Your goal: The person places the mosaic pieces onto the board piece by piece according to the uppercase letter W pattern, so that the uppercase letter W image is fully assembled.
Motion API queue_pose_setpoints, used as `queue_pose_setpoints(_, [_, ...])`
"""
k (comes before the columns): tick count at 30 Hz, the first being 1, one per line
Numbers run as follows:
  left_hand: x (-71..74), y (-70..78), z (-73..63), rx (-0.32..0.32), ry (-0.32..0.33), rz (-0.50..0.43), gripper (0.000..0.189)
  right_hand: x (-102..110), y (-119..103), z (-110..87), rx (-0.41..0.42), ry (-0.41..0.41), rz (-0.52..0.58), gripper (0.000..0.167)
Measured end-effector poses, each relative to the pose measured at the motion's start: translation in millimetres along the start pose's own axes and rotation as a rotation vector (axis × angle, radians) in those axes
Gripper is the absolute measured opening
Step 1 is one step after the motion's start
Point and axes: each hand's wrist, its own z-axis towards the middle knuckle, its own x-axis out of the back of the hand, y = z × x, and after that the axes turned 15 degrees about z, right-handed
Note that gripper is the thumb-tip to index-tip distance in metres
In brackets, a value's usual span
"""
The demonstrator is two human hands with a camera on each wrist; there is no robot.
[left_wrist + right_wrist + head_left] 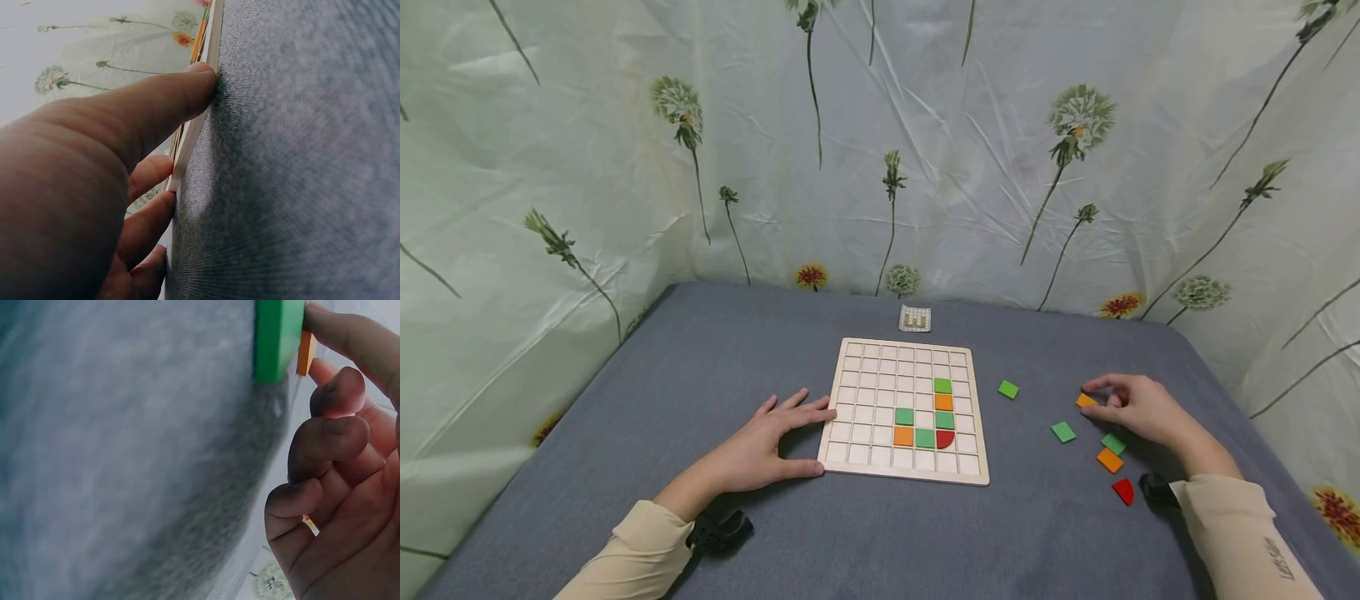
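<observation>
A pale wooden grid board point(865, 392) lies flat, with several coloured tiles in its right half. Among these are an orange square point(903, 436) and a red quarter-round tile point(945, 438). My left hand point(760, 446) rests at the board's left side, fingers spread and thumb straight; in the left wrist view the thumb point(169, 103) touches the board's edge. Right of the board, my right hand point(1138, 408) pinches an orange square tile point(1086, 401) between thumb and index finger. The right wrist view shows that tile point(305, 353) partly hidden behind a green tile point(278, 340).
Loose on the grey cloth near the right hand are green squares point(1063, 432), another orange square point(1109, 460) and a red piece point(1123, 492). One green square point(1008, 389) lies closer to the board. A small printed card point(915, 318) sits behind the board, before a flowered curtain point(962, 167).
</observation>
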Motion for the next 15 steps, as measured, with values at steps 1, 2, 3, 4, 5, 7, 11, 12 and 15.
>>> queue_pose_setpoints(1, [0.0,-0.2,0.0,-0.001,0.0,-0.001,0.073,0,1,-1.0,-0.003,0.001,0.006,0.05])
queue_pose_setpoints(2, [0.1,-0.2,0.0,-0.003,0.0,0.0,0.073,0,2,-1.9,-0.006,0.003,0.011,0.049])
queue_pose_setpoints(3, [0.2,-0.3,0.0,-0.003,0.0,0.0,0.073,0,3,-2.7,-0.009,0.005,0.016,0.049])
queue_pose_setpoints(4, [0.3,-0.3,0.0,-0.004,0.0,0.0,0.073,1,4,-3.4,-0.012,0.006,0.02,0.049])
queue_pose_setpoints(5, [0.3,-0.3,0.0,-0.004,0.0,0.001,0.073,1,5,-3.8,-0.015,0.006,0.023,0.049])
queue_pose_setpoints(7, [0.4,0.0,0.1,-0.003,-0.001,0.0,0.074,1,7,-4.2,-0.021,0.008,0.024,0.049])
queue_pose_setpoints(11, [0.4,0.4,0.4,0.0,-0.002,-0.002,0.074,2,12,-4.9,-0.032,0.004,0.029,0.048])
queue_pose_setpoints(12, [0.3,0.4,0.5,0.0,-0.002,-0.002,0.074,2,13,-5.1,-0.034,0.003,0.031,0.048])
queue_pose_setpoints(15, [0.2,0.4,0.6,0.001,-0.001,-0.001,0.074,3,15,-5.3,-0.037,-0.002,0.037,0.047])
